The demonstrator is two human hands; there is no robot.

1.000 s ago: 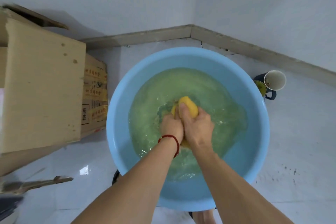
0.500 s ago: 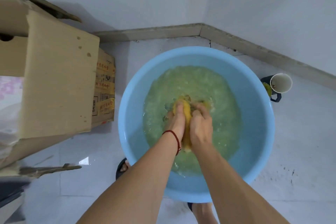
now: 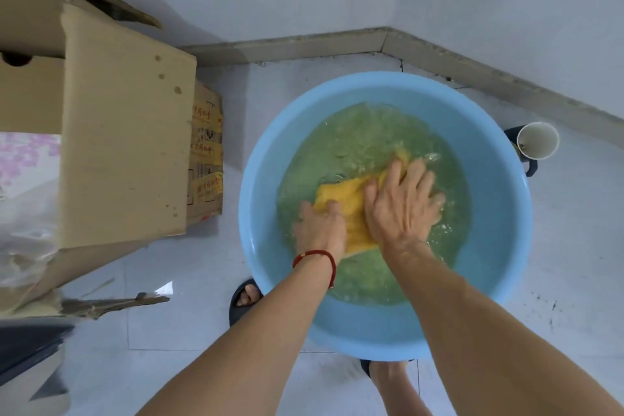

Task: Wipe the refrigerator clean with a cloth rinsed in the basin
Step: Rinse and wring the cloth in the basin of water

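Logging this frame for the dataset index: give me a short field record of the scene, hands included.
setting: white tiled floor in a room corner
basin: blue plastic basin on the floor, holding greenish water
cloth: yellow cloth spread in the water
left hand: left hand has fingers curled on the cloth's left edge; red string bracelet on the wrist
right hand: right hand laid flat on the cloth, fingers spread
beside basin, right: white cup with a dark mug behind it
beside basin, left: cardboard boxes
refrigerator: not in view
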